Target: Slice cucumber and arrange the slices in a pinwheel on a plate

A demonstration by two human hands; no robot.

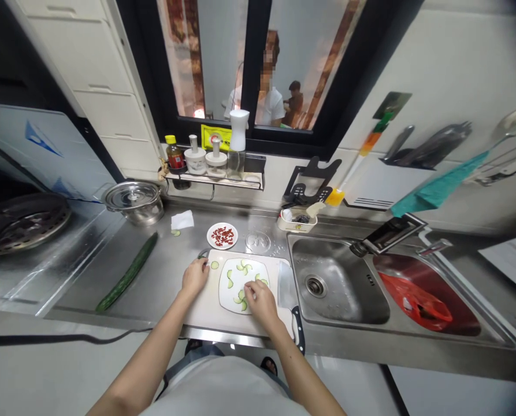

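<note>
A white square plate (227, 303) lies on the pale cutting board (201, 318), with thin cucumber slices (244, 267) fanned in small groups near its edges. My right hand (261, 301) is over the plate's right side, fingertips drawn together beside the front group of slices; whatever is between them is hidden. At the board's left edge is my left hand (196, 276), its fingers curled in a pinch whose contents are too small to make out. One round cucumber slice (215, 265) lies just right of it. A kitchen knife (286, 284) rests along the board's right side, its black handle toward me.
A whole cucumber (128, 274) lies on the steel counter at left. Behind the board stands a small dish (222, 236) of red pieces, near a white paper (182, 220). A lidded pot (134, 203) is at back left. The sink (340, 283) is at right.
</note>
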